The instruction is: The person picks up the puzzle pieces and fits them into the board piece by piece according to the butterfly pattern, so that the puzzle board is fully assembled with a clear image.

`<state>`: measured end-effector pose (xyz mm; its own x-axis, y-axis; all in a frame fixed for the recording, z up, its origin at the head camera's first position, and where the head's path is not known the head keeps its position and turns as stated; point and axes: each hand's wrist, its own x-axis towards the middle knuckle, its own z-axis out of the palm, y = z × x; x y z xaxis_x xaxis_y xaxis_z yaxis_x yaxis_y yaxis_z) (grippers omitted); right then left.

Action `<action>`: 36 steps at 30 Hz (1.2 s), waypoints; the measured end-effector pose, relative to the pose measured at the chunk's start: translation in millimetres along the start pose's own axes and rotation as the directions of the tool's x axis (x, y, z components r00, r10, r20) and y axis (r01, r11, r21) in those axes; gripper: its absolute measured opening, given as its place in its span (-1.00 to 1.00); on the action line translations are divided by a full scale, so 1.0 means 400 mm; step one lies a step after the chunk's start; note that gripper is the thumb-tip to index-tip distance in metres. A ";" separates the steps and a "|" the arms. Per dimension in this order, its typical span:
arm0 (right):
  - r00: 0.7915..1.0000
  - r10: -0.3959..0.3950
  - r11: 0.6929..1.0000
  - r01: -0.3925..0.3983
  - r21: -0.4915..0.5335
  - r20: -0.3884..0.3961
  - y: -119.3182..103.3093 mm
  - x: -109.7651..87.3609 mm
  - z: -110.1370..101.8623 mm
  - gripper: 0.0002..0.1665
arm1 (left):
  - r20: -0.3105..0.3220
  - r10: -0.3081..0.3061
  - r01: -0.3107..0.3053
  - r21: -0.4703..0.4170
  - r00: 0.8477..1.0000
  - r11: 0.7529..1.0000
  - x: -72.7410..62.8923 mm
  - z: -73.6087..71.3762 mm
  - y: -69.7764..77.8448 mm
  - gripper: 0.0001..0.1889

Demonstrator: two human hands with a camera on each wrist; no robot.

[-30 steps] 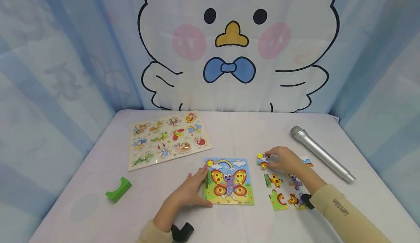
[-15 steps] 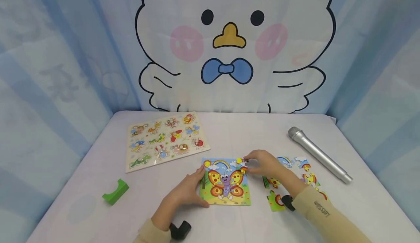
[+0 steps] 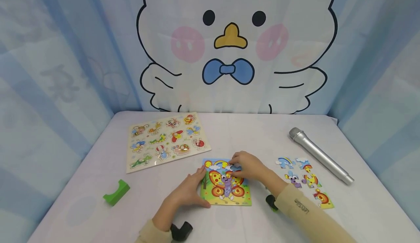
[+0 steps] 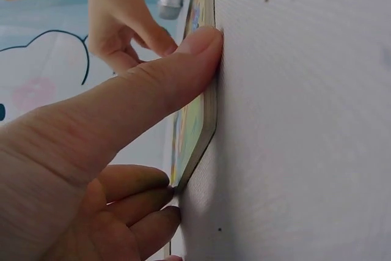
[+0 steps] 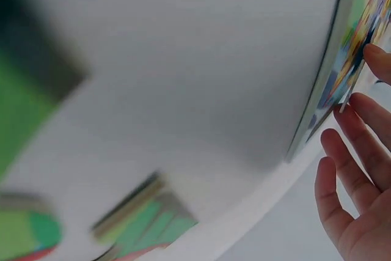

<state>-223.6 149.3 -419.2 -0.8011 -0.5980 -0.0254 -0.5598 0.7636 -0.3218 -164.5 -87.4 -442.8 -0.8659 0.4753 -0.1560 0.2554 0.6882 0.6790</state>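
Observation:
A square puzzle board (image 3: 242, 198) with a butterfly picture lies flat in front of me in the head view. My left hand (image 3: 187, 190) holds its left side, thumb at the near corner and fingertips at the upper left edge. Over the upper part of the board, my right hand (image 3: 251, 165) pinches a small puzzle piece (image 3: 225, 165) with a yellow sun on it. That piece is partly hidden by the fingers. In the right wrist view the piece is seen edge-on, close to the board's surface; whether it touches cannot be told.
Several loose puzzle pieces (image 3: 293, 179) lie right of the board, some hidden under my right forearm. A silver microphone (image 3: 321, 155) lies beyond them. An insect peg board (image 3: 168, 141) is at the back left, and a green arched block (image 3: 116, 192) at the left.
My right hand has carried the sun piece leftward from the loose pieces, across the board's right edge to its upper middle. The left hand keeps its place on the board.

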 end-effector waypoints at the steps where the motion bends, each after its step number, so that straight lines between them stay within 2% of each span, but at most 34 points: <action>1: 1.000 0.000 1.000 0.000 -0.002 0.003 -0.005 0.005 0.001 -0.58 | -0.001 0.001 -0.001 -0.001 1.000 1.000 0.001 0.000 0.000 0.12; 9: 0.999 0.024 1.000 -0.024 0.002 0.021 -0.047 0.040 0.009 -0.58 | 0.000 0.014 -0.014 -0.013 1.000 1.000 0.000 0.002 -0.001 0.13; 17: 1.000 0.000 1.000 0.000 -0.004 0.015 -0.073 0.067 0.017 -0.57 | 0.001 0.014 -0.014 -0.014 1.000 1.000 -0.001 0.001 0.000 0.14; 25: 0.999 0.008 1.000 -0.008 0.003 0.038 -0.089 0.091 0.023 -0.56 | -0.004 0.012 -0.012 -0.005 1.000 1.000 -0.002 -0.002 0.005 0.14; 36: 0.995 0.042 0.998 -0.039 -0.043 0.087 -0.099 0.111 0.025 -0.57 | -0.006 0.005 -0.005 -0.005 1.000 1.000 0.003 -0.002 0.000 0.13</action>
<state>-235.0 89.9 -417.2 -0.8026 -0.5840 -0.1213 -0.5369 0.7960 -0.2795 -165.8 -87.2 -442.5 -0.8669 0.4759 -0.1483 0.2581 0.6830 0.6833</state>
